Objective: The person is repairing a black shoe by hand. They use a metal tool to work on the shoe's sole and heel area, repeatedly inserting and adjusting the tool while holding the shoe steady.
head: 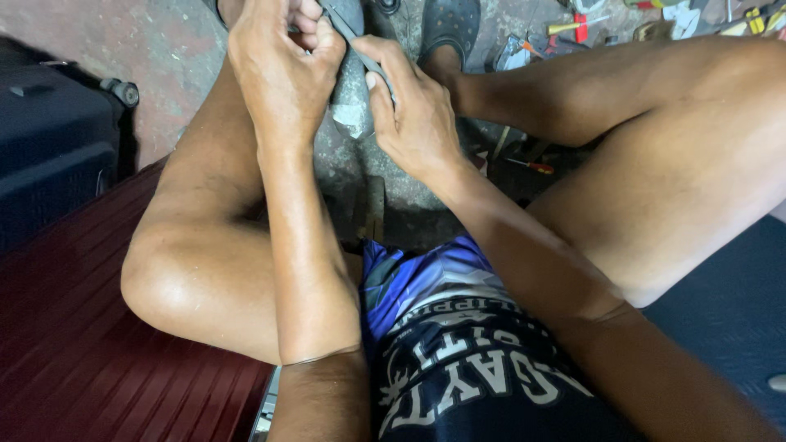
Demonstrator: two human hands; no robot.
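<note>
Both my hands meet near the top of the head view, over a concrete floor. My left hand [282, 69] is closed around the upper end of a thin grey metal tool or strip [354, 37]. My right hand [409, 110] pinches the same piece lower down with thumb and fingers. A small grey scrap [350, 119] hangs or lies just below the hands. Most of the grey piece is hidden by my fingers, so its shape is unclear. My bare knees spread to either side, and I sit low in blue shorts.
A dark red ribbed suitcase [65, 344] lies at the left, with a dark blue case [49, 147] behind it. Another dark blue surface [729, 319] is at the right. Screwdrivers and small tools [573, 29] lie scattered on the floor at top right. A dark sandal [449, 24] is at the top.
</note>
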